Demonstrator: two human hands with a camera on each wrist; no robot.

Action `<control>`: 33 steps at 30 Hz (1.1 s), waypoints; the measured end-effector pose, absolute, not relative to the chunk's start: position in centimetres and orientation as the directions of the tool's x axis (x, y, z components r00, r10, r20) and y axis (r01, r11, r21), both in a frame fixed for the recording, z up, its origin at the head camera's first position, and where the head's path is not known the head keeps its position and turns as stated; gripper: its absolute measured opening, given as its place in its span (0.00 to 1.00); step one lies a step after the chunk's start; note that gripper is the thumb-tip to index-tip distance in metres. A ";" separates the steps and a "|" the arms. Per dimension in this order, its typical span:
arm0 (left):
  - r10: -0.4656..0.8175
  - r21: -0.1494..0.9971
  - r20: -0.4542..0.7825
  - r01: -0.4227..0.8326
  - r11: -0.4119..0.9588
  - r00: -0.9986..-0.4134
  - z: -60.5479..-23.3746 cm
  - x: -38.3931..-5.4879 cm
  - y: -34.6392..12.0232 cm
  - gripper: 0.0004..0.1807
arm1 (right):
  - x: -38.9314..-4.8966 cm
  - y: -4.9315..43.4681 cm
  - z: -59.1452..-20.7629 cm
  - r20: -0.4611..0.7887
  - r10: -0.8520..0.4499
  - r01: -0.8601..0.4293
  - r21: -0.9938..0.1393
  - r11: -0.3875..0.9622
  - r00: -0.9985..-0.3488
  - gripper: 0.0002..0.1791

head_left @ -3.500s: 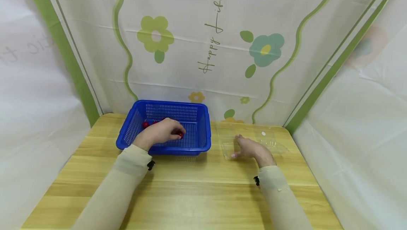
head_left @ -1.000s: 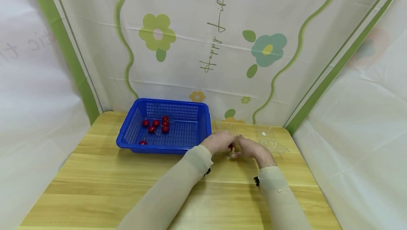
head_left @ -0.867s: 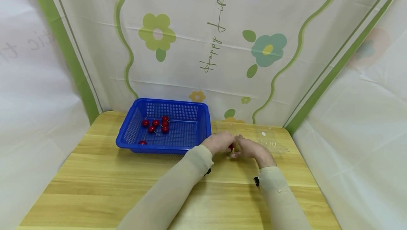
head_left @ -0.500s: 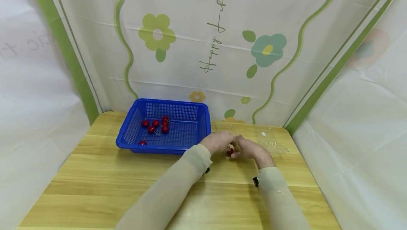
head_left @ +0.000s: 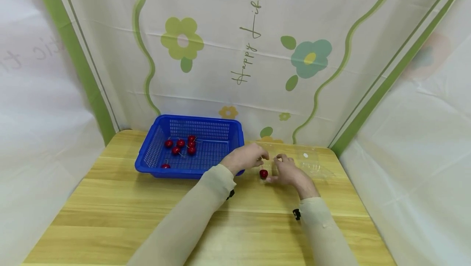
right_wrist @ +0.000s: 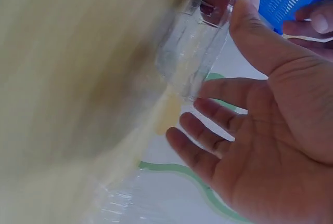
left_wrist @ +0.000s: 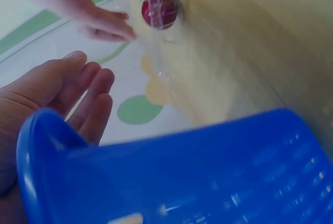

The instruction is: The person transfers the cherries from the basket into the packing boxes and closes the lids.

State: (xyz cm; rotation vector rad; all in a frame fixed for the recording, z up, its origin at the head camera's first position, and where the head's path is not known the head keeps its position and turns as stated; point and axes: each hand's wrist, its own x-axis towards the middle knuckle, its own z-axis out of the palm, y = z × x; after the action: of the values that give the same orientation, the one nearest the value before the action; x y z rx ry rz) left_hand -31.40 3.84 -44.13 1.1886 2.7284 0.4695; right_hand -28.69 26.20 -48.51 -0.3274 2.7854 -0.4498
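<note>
A red cherry (head_left: 263, 174) with its stem up sits in the near end of a clear plastic box (right_wrist: 182, 60). My left hand (head_left: 244, 157) hovers between that box and the blue basket (head_left: 202, 119), fingers loosely bent and holding nothing. In the left wrist view the basket wall covers part of the palm. At the box's right side is my right hand (head_left: 292, 174), thumb and fingers spread along its edge. The right wrist view shows the thumb (right_wrist: 252, 3) by the rim close to the cherry. Several more cherries (head_left: 176, 150) lie in the basket, mostly toward its left.
The box's clear lid (head_left: 316, 168), with a white sticker, lies folded out to the right of my right hand. A patterned curtain (head_left: 228, 53) stands behind the wooden table (head_left: 228, 225). More white sheeting hangs at both sides.
My left hand carried a cherry from the basket to the clear box and let it go there. It has since drawn back left. My right hand has stayed beside the box.
</note>
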 end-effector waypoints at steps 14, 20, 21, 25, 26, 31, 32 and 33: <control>0.649 0.471 0.094 0.608 0.639 -0.755 -43.0 -31.1 0.1 0.18 | -28.7 26.9 -49.8 -0.160 -0.247 -0.160 -0.424 0.892 -0.956 0.57; 0.587 0.516 0.111 0.551 0.656 -0.802 -43.0 -30.7 -2.1 0.20 | -28.4 26.6 -49.6 -0.183 -0.222 -0.123 -0.436 0.891 -0.958 0.56; 0.574 0.519 0.111 0.540 0.662 -0.811 -43.0 -30.6 -2.5 0.20 | -28.4 26.5 -49.5 -0.187 -0.222 -0.123 -0.433 0.893 -0.957 0.56; 0.526 0.521 0.102 0.495 0.695 -0.845 -43.1 -30.2 -4.0 0.20 | -28.5 26.3 -49.4 -0.207 -0.217 -0.116 -0.414 0.903 -0.954 0.56; 0.513 0.522 0.101 0.484 0.702 -0.852 -43.1 -30.1 -4.4 0.20 | -28.5 26.2 -49.4 -0.212 -0.214 -0.112 -0.410 0.905 -0.954 0.56; 0.445 0.540 0.104 0.426 0.726 -0.890 -43.6 -29.8 -6.2 0.20 | -28.4 26.0 -49.4 -0.219 -0.205 -0.103 -0.404 0.909 -0.954 0.55; 0.429 0.544 0.102 0.411 0.731 -0.898 -43.8 -29.7 -6.6 0.20 | -28.3 25.9 -49.4 -0.219 -0.204 -0.102 -0.404 0.909 -0.954 0.55; 0.412 0.546 0.100 0.396 0.738 -0.906 -44.0 -29.7 -6.9 0.20 | -28.3 25.9 -49.4 -0.220 -0.202 -0.099 -0.406 0.909 -0.954 0.55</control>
State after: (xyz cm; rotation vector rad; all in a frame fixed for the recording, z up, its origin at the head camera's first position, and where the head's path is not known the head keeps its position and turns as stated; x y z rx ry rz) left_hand -29.67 -6.93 -43.96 0.6750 2.9034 0.9029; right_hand -28.29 25.90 -49.36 -0.2264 2.8139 -0.5786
